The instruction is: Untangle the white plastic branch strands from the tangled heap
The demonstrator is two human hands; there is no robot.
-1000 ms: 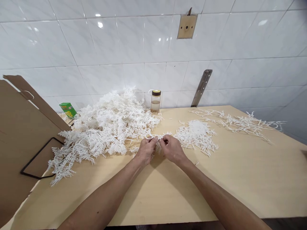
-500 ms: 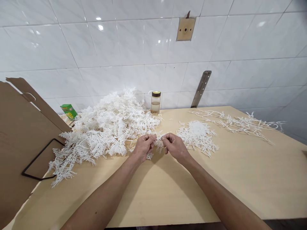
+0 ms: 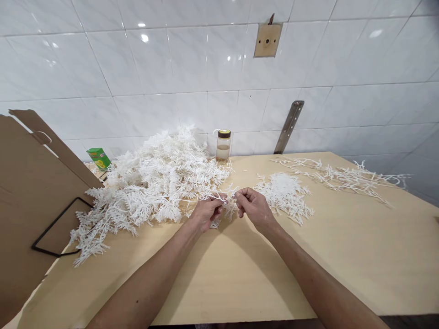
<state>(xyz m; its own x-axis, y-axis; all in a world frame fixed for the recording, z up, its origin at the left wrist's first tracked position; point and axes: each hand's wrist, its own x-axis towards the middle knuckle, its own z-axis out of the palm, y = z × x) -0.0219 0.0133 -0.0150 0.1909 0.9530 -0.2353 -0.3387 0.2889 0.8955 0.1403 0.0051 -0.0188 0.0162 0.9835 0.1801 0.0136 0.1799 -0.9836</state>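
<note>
My left hand (image 3: 208, 212) is closed in a pinch on a white plastic sprig (image 3: 219, 198), whose thin stem shows at the fingertips. Just to its right, my right hand (image 3: 252, 206) is closed too, thumb against fingers, at the sprig's feathery end; what lies between those fingertips is too small to make out. A large heap of white branching sprigs (image 3: 161, 173) spreads to the left of my hands. Beyond my right hand lies a smaller pile of short white sprig pieces (image 3: 284, 194). Bare, stripped white stems (image 3: 343, 178) lie farther right.
A cardboard box (image 3: 41, 196) with a black wire loop (image 3: 51, 228) stands at the left. Behind the heap are a small green box (image 3: 99, 159) and a lidded jar of cloudy liquid (image 3: 223, 148). A metal bracket (image 3: 290, 127) leans against the tiled wall behind the wooden table (image 3: 219, 283).
My right hand has shifted slightly right and up, widening the gap between the hands a little. My left hand stays nearly in place, with its fingers rolled slightly. The piles look unchanged.
</note>
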